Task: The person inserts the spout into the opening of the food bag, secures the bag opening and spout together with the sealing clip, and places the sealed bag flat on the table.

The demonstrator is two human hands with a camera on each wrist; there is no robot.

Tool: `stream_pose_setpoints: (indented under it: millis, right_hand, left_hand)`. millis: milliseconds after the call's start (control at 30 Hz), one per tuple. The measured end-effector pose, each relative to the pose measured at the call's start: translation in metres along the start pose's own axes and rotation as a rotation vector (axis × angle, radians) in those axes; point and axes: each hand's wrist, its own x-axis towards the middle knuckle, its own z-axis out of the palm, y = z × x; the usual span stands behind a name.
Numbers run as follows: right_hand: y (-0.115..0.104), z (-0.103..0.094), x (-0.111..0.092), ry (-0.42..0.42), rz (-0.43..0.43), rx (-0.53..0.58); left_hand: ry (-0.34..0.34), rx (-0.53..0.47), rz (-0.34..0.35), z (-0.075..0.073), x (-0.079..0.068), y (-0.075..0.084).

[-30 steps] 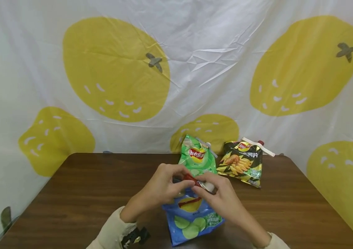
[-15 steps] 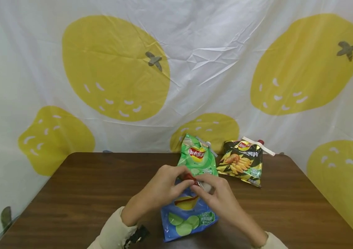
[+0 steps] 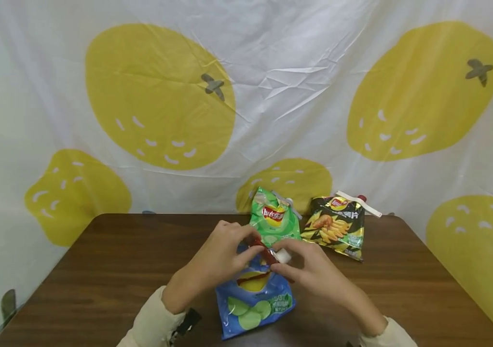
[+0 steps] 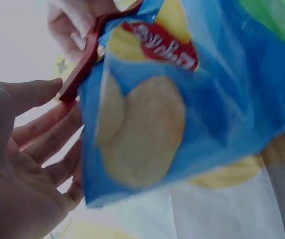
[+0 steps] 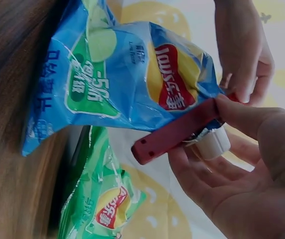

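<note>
A blue bag of potato chips [image 3: 258,311] hangs upright between my two hands in the head view. Across its gathered top lies a dark red bag clip [image 5: 180,129] with a white spout cap [image 5: 212,144]. My left hand [image 3: 222,253] pinches one end of the clip between thumb and fingers, seen closely in the left wrist view. From the other side, my right hand [image 5: 262,164] holds the clip near the white cap, its thumb on top and fingers beneath. The clip's far end sticks out past the right fingers in the right wrist view.
Behind the hands, a green chip bag [image 3: 274,219] with a grey clip leans near the back edge. To its right stands a black chip bag [image 3: 333,226] with a white clip and red cap. The brown wooden table [image 3: 133,270] ends at a lemon-printed curtain [image 3: 272,120].
The blue bag has shifted a little to the left. My right hand's fingers have spread wider, and more of the red clip shows between the hands. Both hands stay at the bag's top.
</note>
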Motion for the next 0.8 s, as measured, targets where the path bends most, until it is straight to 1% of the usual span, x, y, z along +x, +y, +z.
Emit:
stream_pose_setpoints:
  millis: [67,133,233,267,333,400,500,533,567,633,733,800]
  right_hand:
    - [0.0,0.002,0.001,0.011,-0.005,0.023]
    - [0.0,0.004,0.002,0.033,-0.008,0.043]
    - [0.0,0.007,0.003,0.087,-0.024,0.064]
    - [0.0,0.008,0.003,0.109,-0.03,0.073]
    - [-0.001,0.011,0.004,0.145,-0.051,0.101]
    - [-0.002,0.015,0.007,0.171,-0.064,0.141]
    - [-0.005,0.022,0.014,0.187,-0.055,0.21]
    - [-0.007,0.025,0.017,0.188,-0.039,0.231]
    - [-0.008,0.027,0.02,0.194,-0.026,0.25]
    - [-0.01,0.032,0.027,0.198,-0.004,0.282]
    - [-0.01,0.039,0.038,0.19,0.023,0.307]
    - [-0.008,0.042,0.044,0.174,0.047,0.295]
  left_hand:
    - [0.044,0.029,-0.013,-0.007,-0.004,-0.003]
    - [0.089,0.039,-0.046,-0.013,-0.012,-0.008]
    - [0.129,0.006,-0.119,-0.018,-0.028,-0.018]
    - [0.132,-0.028,-0.152,-0.018,-0.035,-0.022]
    - [0.113,-0.121,-0.221,-0.018,-0.051,-0.03]
    - [0.06,-0.249,-0.284,-0.017,-0.068,-0.038]
    - [-0.009,-0.387,-0.349,-0.012,-0.09,-0.047]
    - [-0.016,-0.418,-0.355,-0.01,-0.095,-0.05]
    - [-0.017,-0.451,-0.36,-0.008,-0.099,-0.052]
    - [0.012,-0.5,-0.374,-0.005,-0.105,-0.058]
    - [0.07,-0.58,-0.4,-0.005,-0.107,-0.066]
    - [0.089,-0.617,-0.426,-0.008,-0.107,-0.072]
